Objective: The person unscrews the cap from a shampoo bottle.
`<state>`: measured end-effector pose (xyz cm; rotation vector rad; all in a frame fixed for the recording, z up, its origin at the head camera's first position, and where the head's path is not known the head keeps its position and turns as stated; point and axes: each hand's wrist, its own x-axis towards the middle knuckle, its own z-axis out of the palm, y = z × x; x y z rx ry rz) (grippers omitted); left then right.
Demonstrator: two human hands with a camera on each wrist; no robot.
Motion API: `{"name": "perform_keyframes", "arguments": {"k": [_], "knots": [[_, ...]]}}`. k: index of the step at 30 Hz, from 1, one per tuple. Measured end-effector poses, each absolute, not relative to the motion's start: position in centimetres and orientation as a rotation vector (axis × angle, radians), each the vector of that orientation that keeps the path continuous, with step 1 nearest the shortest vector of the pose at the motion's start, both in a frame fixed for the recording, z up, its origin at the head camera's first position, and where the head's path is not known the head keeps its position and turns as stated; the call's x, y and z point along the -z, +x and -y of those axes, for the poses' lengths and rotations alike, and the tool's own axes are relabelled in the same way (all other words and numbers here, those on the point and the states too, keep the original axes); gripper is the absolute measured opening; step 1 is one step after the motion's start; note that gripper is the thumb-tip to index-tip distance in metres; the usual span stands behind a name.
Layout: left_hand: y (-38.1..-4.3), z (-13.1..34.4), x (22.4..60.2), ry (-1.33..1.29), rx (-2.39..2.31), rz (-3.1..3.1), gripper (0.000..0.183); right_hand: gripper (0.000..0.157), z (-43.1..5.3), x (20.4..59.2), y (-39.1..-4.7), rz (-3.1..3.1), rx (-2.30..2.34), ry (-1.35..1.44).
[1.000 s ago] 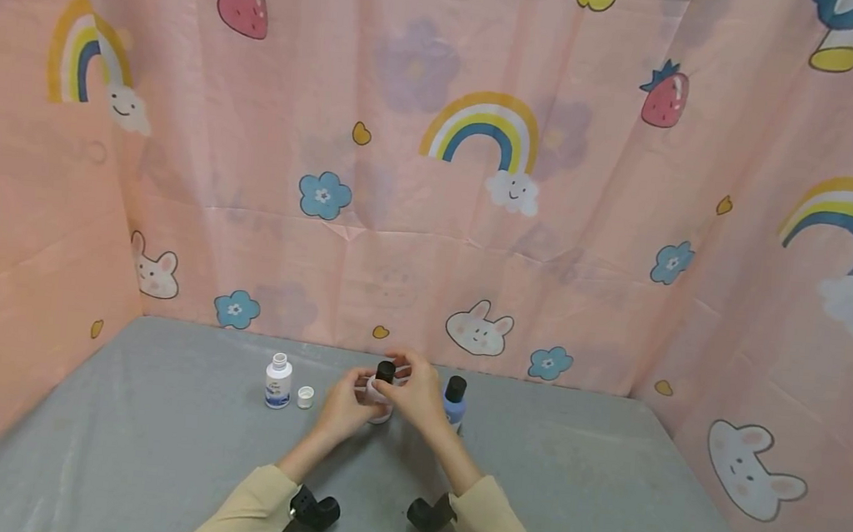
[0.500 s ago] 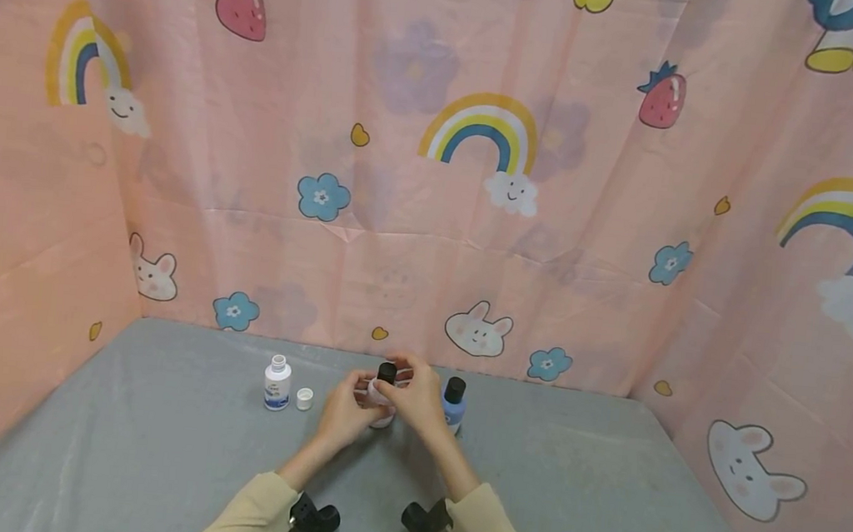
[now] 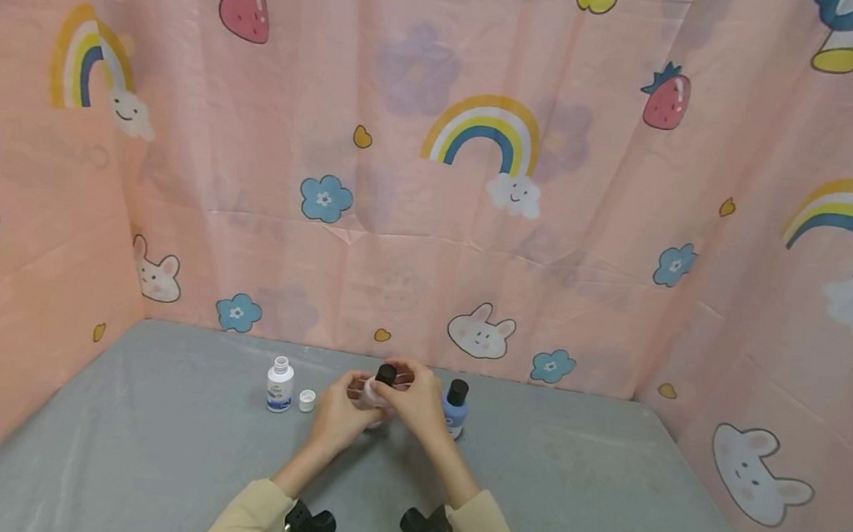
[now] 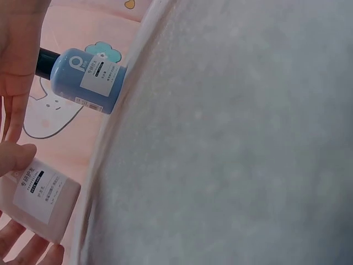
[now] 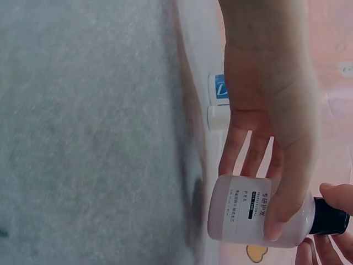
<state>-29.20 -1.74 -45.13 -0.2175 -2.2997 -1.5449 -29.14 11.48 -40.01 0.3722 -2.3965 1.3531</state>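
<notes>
A pale pink bottle with a white printed label stands out in front of me, tilted, its black cap uppermost. My left hand grips the bottle's body, thumb on the label side and fingers wrapped behind, as the right wrist view shows. Fingertips of my right hand pinch the black cap from the other side. Just right of that hand stands a blue bottle, also black-capped and white-labelled.
On the left of the grey-covered table stands an uncapped white bottle. Its small white cap lies beside it. A pink patterned curtain hangs behind and along both sides.
The pink bottle has tilted a little more, its base swinging slightly left with my left hand. My right hand stays at the cap; the other bottles stand where they were.
</notes>
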Motion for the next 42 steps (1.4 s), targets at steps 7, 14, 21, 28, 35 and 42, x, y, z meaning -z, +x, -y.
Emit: {"name": "perform_keyframes", "arguments": {"k": [7,14,21,28,35,42], "knots": [[-29.2,2.0,44.7,-0.205,1.473,2.278,0.047,0.032,-11.3,39.9,-29.2,2.393,-1.391,0.326],[-29.0,2.3,44.5,-0.219,1.447,2.25,0.047,0.032,-11.2,39.9,-29.4,2.363,-1.438,0.311],[-28.7,2.7,44.7,-0.243,1.406,2.238,0.049,0.032,-11.3,40.3,-29.4,2.362,-1.46,0.273],[-28.7,3.5,44.4,-0.295,1.348,2.243,0.047,0.032,-11.1,40.4,-29.5,2.348,-1.513,0.237],[-28.6,4.1,44.3,-0.319,1.304,2.245,0.046,0.03,-10.9,40.4,-29.6,2.339,-1.58,0.226],[-28.6,4.6,44.2,-0.329,1.288,2.255,0.047,0.03,-10.6,40.3,-29.7,2.332,-1.67,0.202]]}}
